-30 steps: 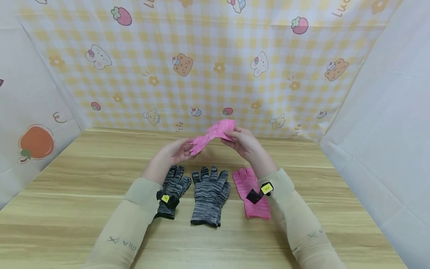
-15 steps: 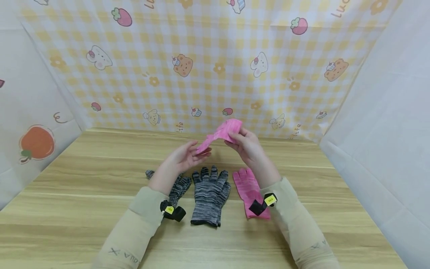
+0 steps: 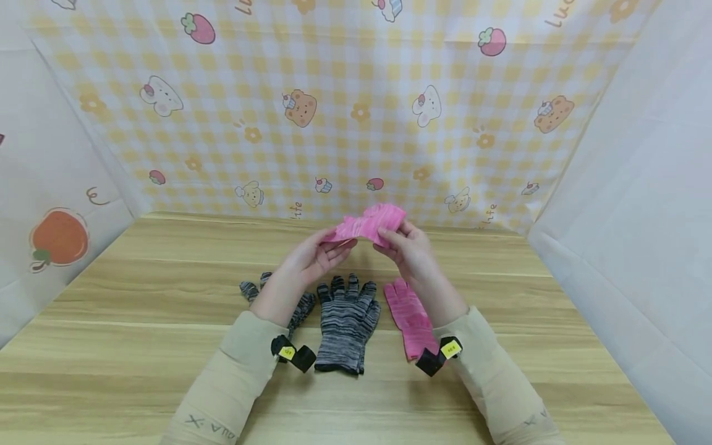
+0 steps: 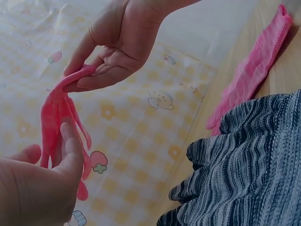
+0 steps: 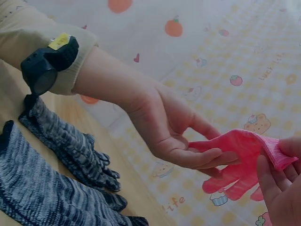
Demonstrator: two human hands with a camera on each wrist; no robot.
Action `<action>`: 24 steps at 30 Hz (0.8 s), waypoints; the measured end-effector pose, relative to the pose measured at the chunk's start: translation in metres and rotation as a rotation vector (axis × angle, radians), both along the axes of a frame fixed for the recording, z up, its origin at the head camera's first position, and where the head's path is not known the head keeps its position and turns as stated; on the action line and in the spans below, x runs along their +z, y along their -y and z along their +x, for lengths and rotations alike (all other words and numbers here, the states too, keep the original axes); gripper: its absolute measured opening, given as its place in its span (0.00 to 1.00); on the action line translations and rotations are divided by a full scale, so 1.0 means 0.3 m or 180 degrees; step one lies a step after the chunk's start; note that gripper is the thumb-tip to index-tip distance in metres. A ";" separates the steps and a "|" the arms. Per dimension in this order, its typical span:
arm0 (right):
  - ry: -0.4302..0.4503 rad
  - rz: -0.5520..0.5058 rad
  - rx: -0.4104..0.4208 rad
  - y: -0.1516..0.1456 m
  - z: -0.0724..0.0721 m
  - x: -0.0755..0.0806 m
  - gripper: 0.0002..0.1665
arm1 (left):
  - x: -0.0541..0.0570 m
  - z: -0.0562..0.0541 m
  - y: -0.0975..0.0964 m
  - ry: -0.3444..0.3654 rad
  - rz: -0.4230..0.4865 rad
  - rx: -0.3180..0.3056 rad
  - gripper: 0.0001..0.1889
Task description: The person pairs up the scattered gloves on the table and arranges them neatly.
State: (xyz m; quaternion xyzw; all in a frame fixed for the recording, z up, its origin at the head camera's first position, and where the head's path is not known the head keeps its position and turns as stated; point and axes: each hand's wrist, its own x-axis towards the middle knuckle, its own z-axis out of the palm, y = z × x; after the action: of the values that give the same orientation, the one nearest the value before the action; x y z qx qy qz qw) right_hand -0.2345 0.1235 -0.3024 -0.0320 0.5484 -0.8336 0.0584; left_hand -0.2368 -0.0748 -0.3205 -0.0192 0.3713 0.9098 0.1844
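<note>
In the head view a pink knit glove [image 3: 369, 224] is held above the far part of the table. My right hand [image 3: 413, 250] pinches its cuff between thumb and fingers. At the glove's finger end is my left hand [image 3: 311, 259], with the glove between its thumb and fingers; in the right wrist view the left hand's fingers [image 5: 214, 157] lie across the pink material. A second pink glove [image 3: 408, 315] lies on the table below my right wrist. Two black-and-grey gloves lie beside it, a middle glove [image 3: 346, 327] and a left glove [image 3: 303, 309] partly hidden by my left forearm.
The wood-grain table [image 3: 139, 334] ends at a yellow checked cloth backdrop [image 3: 356, 142] just beyond my hands. White cloth walls [image 3: 628, 204] close off both sides. Each wrist carries a black camera [image 3: 295, 353] on a strap.
The held pink glove has shifted slightly right and its finger end has risen. My left hand has released, moved right along it and come round it again; more of the left grey glove shows.
</note>
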 end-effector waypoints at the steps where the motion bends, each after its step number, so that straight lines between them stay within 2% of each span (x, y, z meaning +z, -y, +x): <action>1: 0.0003 0.0025 0.0002 0.000 0.007 -0.002 0.25 | 0.003 0.003 -0.003 -0.0028 -0.0040 0.0001 0.08; 10: 0.0032 0.0226 0.0141 -0.018 0.056 -0.017 0.22 | 0.014 0.025 -0.008 -0.0149 -0.0349 0.0105 0.06; 16: -0.0039 0.0410 0.0362 -0.046 0.085 -0.025 0.05 | 0.019 0.029 0.001 -0.0294 -0.0425 0.0100 0.05; 19: -0.0139 0.0430 0.0521 -0.062 0.096 -0.028 0.10 | 0.025 0.032 0.003 -0.0366 -0.0476 0.0073 0.04; 24: -0.0079 0.0453 0.0693 -0.084 0.112 -0.033 0.13 | 0.034 0.041 0.004 -0.0443 -0.0571 -0.0034 0.03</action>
State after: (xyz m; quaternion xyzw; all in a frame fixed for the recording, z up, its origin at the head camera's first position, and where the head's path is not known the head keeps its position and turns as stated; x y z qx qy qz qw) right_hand -0.2010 0.1486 -0.3124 -0.0975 0.6001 -0.7808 0.1438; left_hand -0.2247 -0.0760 -0.3103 0.0296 0.4633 0.8710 0.1606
